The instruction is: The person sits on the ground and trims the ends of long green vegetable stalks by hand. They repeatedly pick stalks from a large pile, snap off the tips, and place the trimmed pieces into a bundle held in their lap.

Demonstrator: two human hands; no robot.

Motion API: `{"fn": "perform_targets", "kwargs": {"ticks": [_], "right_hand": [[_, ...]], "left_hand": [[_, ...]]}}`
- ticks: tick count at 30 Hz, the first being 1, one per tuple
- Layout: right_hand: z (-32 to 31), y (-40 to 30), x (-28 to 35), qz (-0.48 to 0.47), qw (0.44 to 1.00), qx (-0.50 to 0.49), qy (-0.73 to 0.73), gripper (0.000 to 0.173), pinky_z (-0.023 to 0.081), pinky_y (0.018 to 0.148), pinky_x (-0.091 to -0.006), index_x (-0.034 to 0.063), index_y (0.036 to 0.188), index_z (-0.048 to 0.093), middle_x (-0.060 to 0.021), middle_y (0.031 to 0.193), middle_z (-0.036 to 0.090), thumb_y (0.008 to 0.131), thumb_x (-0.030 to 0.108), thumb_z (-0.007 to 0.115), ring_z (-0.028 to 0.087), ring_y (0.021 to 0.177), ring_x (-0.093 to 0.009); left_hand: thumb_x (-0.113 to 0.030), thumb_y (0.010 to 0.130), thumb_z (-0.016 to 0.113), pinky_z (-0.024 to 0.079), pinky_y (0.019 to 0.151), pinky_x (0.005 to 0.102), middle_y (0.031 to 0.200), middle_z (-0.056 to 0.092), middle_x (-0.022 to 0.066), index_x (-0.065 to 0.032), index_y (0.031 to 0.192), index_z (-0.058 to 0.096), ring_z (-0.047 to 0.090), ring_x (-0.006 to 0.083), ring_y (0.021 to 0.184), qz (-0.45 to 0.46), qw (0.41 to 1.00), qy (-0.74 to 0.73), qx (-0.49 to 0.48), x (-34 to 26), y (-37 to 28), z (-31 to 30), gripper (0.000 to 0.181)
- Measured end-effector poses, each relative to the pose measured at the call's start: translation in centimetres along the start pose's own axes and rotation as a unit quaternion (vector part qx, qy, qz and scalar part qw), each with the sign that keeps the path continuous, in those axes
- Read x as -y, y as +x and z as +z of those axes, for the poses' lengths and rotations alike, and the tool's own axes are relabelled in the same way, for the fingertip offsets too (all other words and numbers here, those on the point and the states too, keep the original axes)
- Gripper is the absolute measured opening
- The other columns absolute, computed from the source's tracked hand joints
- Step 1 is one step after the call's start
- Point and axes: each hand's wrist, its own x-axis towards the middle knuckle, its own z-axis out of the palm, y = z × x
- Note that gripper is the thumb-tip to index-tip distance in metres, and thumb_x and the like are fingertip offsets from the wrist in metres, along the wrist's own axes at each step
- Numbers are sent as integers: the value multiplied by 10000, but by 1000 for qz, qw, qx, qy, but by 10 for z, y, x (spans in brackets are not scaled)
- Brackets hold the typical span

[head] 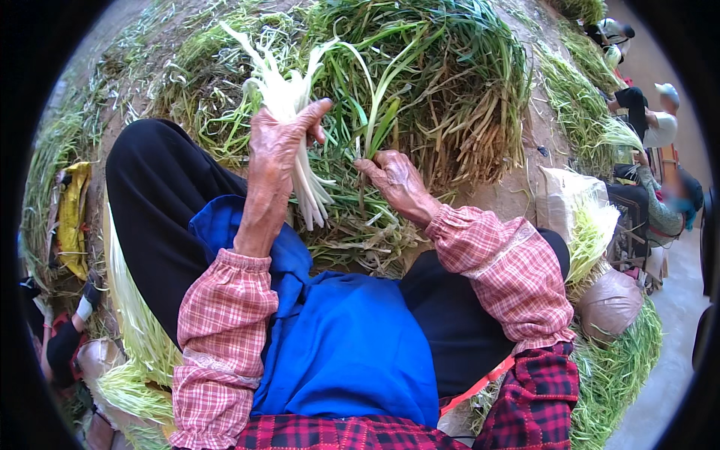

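My left hand [281,140] grips a bundle of pale, peeled stalks [281,93], white with flat leaf ends, perhaps garlic chives or young garlic. Their upper ends fan out above the fist and their lower ends hang below it. To its right, my right hand [402,180] pinches a green-leaved stalk [373,118] between thumb and fingers. That stalk's lower part hangs below the fingertips among loose leaves. Beyond both hands lies a large heap of unpeeled green stalks [472,95], with brownish root ends facing right.
Bundled pale stalks lie at my left [140,315] and beside a white sack [568,194] at right. A round wrapped object [610,304] rests by more greens. Several people sit along the right, one in a pale cap [666,90]; another is at lower left. A yellow sack [74,219] lies left.
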Motion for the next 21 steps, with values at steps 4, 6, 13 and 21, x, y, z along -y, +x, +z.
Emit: {"fn": "perform_targets", "kwargs": {"ticks": [4,6,13,21], "right_hand": [[-6,-4,10,-190,971,-34,-143,271,425,615,-447,33,816,580,-190,723,523,863,264,446,534,713,-338],[-6,-2,16,-223,959,-38,-170,215,431,607,-444,63,851,580,-173,707,518,853,227,441,539,709,-329],[-8,-3,28,-221,954,-10,-200,185,430,588,-437,71,909,560,-149,684,520,820,187,447,545,679,-323],[-5,-4,18,-114,964,33,237,297,435,459,-297,-1,1058,495,-125,689,577,834,169,398,579,616,-218]], "left_hand": [[-140,731,691,423,468,192,675,614,41,-10,868,616,573,83,562,2,998,38,41,0,-6,10,204],[-148,726,689,428,469,196,719,628,43,-3,902,621,575,84,579,8,996,63,56,5,-9,10,238],[-107,697,679,396,431,215,621,590,26,4,753,632,489,70,470,-6,997,68,47,15,-14,19,133],[-70,682,694,413,448,203,697,629,37,1,848,639,547,82,541,28,999,37,-12,17,-8,14,189]]}}
